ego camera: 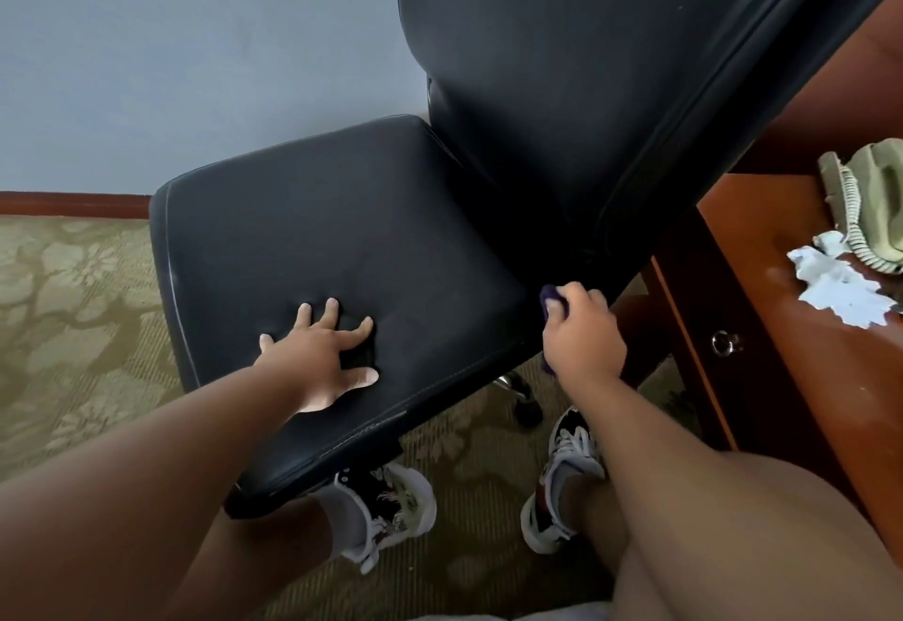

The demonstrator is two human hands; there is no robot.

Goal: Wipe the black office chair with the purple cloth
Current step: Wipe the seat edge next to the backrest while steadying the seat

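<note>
**Chair could roll mid-wipe**

Right grip [584, 332] is clamped on the bunched purple cloth [552, 295], at the rear corner of the seat [342, 229]; left grip [322, 351] lies flat there, fingers apart; the black office chair [562, 82] seems castored, so a hard push could swing it into the counter [782, 376] just right; its smooth skin shows pale stitching, greyish edges.
</note>
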